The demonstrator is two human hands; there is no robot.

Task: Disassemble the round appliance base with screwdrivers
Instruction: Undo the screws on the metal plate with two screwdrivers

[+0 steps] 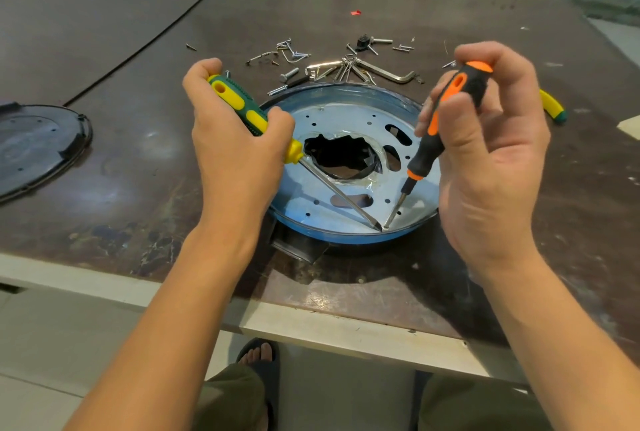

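The round appliance base [346, 111], a blue-rimmed metal plate with holes and a torn middle opening, lies on the brown table in front of me. My left hand [235, 139] grips a green and yellow screwdriver [242, 108]; its long shaft slants down to the right. My right hand [485, 153] holds a black and orange screwdriver [440, 129] nearly upright. Both tips meet at a small screw [385, 228] near the base's front rim.
Several loose screws, pins and a hex key [384, 72] lie scattered behind the base. A dark round cover [34, 146] rests at the left. Another yellow-green tool handle [552, 106] lies at the right. The table's front edge [311, 323] runs close below the base.
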